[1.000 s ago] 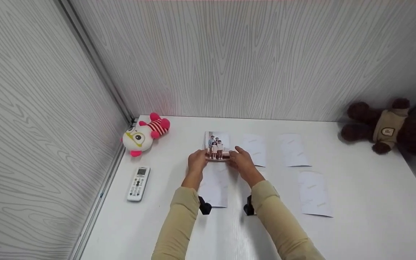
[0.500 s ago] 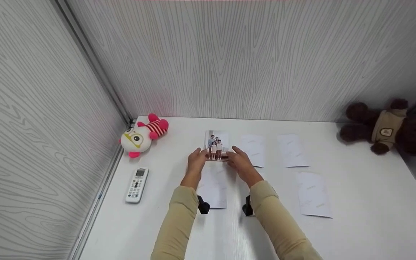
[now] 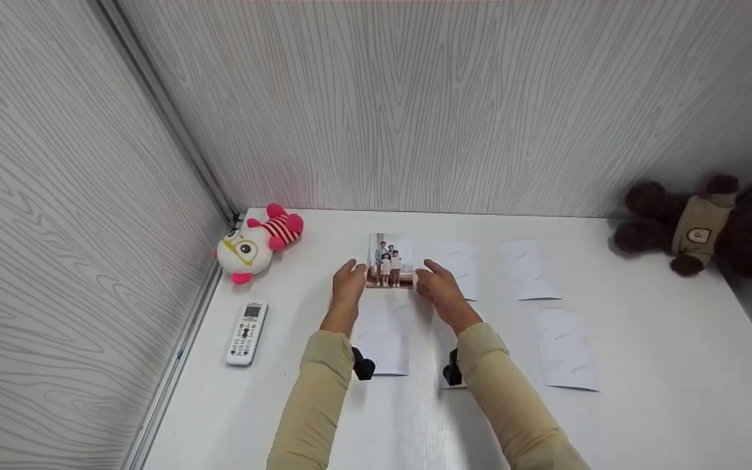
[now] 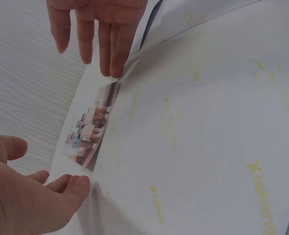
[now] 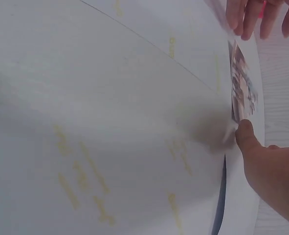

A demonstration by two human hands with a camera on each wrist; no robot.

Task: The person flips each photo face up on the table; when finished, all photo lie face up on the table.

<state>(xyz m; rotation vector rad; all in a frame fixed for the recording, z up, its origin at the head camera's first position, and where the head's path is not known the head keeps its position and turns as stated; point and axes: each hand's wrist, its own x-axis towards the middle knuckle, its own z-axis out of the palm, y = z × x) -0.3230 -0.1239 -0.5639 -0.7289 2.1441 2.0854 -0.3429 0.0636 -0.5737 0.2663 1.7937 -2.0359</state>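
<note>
A family photo print (image 3: pixel 389 260) lies face up on the white table in the head view, toward the back. My left hand (image 3: pixel 348 284) is just off its left edge, fingers relaxed; the left wrist view shows a gap between those fingertips and the photo (image 4: pixel 91 129). At the opposite edge is my right hand (image 3: pixel 440 286), its thumb tip right at the near corner in the right wrist view. In the left wrist view the right hand's fingers (image 4: pixel 111 44) are straight. A white sheet with yellow print (image 3: pixel 384 343) lies directly in front of the photo.
More white sheets lie to the right, including one at the back (image 3: pixel 531 269) and one nearer (image 3: pixel 568 349); another is partly hidden under the right forearm. A remote control (image 3: pixel 247 334) and a pink-and-white plush toy (image 3: pixel 255 245) are at left. A brown teddy bear (image 3: pixel 699 228) lies at far right.
My left hand has moved a little left, away from the photo's edge, and the right hand has shifted slightly right. The gap between the hands is wider, with more of the photo visible.
</note>
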